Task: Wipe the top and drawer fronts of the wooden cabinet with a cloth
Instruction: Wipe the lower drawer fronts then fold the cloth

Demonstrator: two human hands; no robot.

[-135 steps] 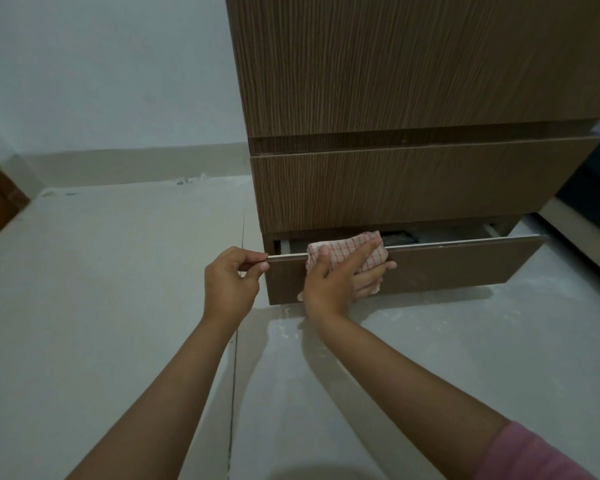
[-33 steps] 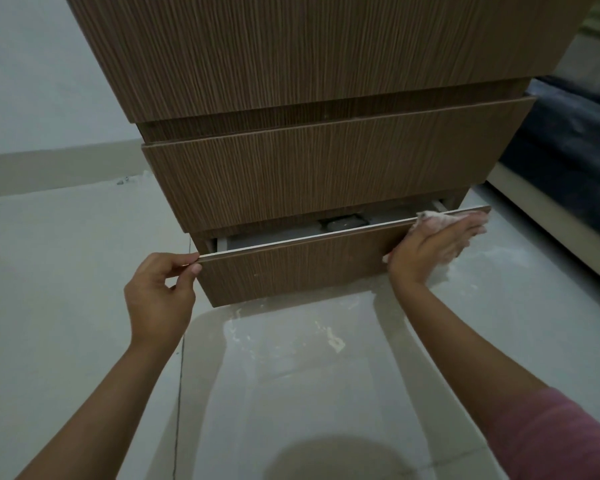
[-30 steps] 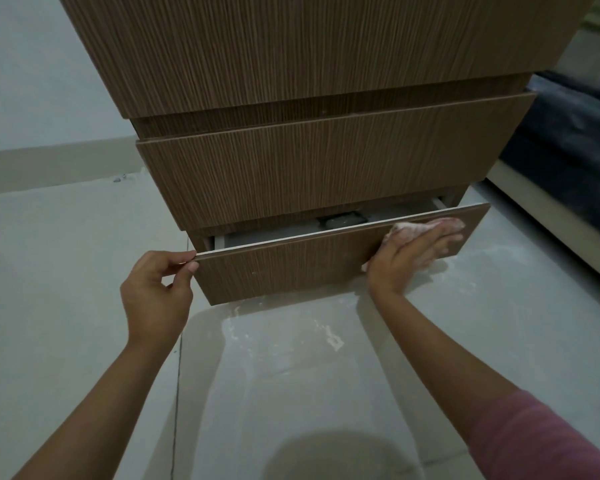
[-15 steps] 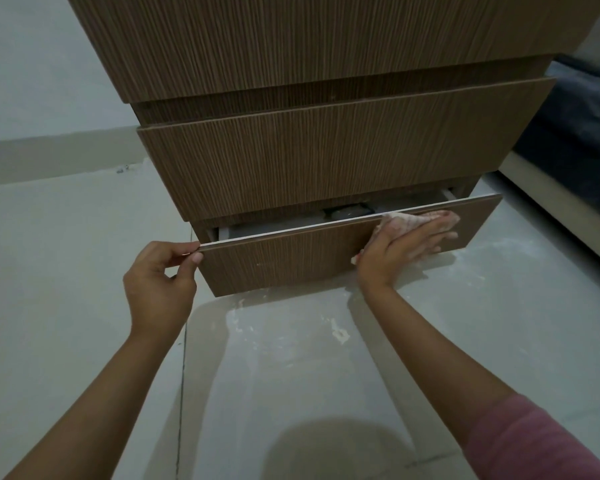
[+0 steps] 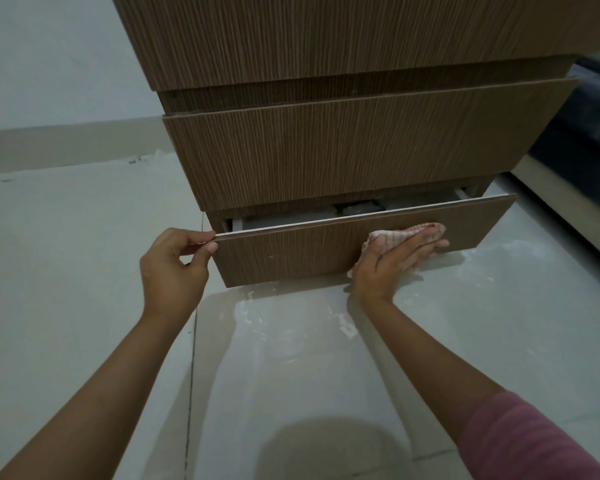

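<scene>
While the left hand (image 5: 174, 268) pinches the bottom drawer front (image 5: 326, 252), the right hand (image 5: 392, 261) presses the cloth (image 5: 395, 235) flat.

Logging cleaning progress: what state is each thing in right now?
bottom drawer: pulled partly open
middle drawer: closed
checked cloth: pressed flat on the bottom drawer's front
right hand: fingers straight, pressing the cloth
left hand: pinching the bottom drawer's left top corner

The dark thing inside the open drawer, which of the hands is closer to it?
Right. The right hand presses the cloth just below the dark thing; the left hand pinches the drawer's far left corner.
</scene>
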